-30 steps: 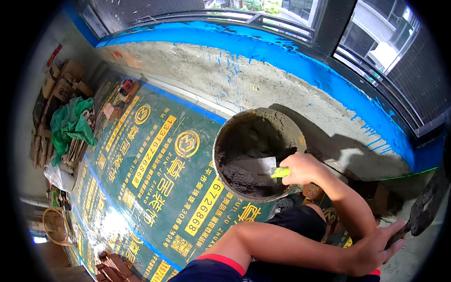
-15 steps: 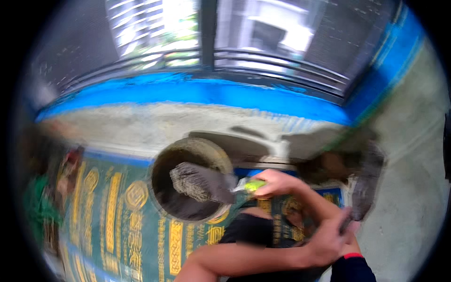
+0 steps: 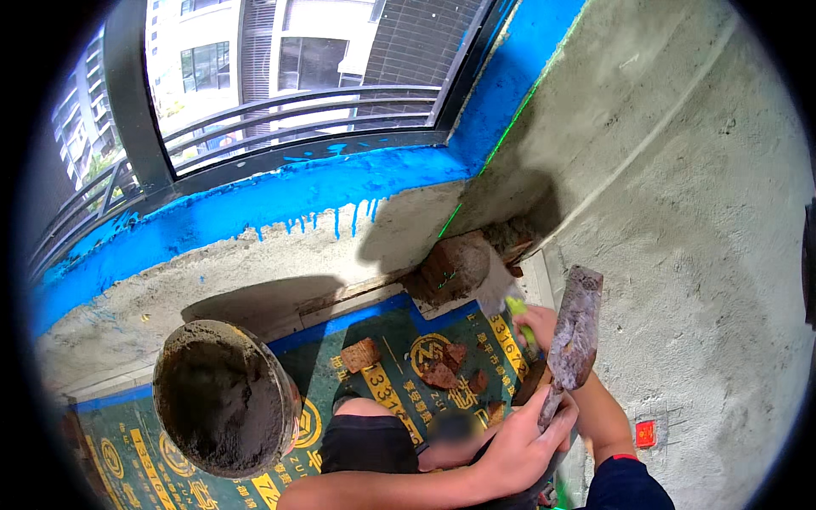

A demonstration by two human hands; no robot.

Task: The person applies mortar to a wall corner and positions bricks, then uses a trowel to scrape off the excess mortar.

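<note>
My right hand [image 3: 535, 327] is closed around the yellow-green handle [image 3: 521, 319] of a trowel. The trowel's grey blade [image 3: 493, 285], blurred by motion, is at the low corner beside a rounded brown mass [image 3: 449, 270] of brick or mortar. Nearer to me, my left hand [image 3: 534, 433] grips a brick knife [image 3: 574, 327], its long flat blade caked with grey mortar and pointing away from me. The blade passes in front of my right forearm. On the left stands a bucket [image 3: 287, 382] with dark wet mortar [image 3: 217, 412] inside.
Broken brick pieces [image 3: 360, 354] lie on the green printed floor sheet [image 3: 340, 382]. A blue-painted strip [image 3: 340, 174] runs below the railed window. Rough grey wall [image 3: 680, 280] rises on the right, with a red box [image 3: 646, 433] set low. A green line [image 3: 510, 132] marks the corner.
My view has turned right, so the bucket appears farther left. The trowel, earlier over the bucket with a mortar load, is now at the corner. The brick knife's blade now shows clearly.
</note>
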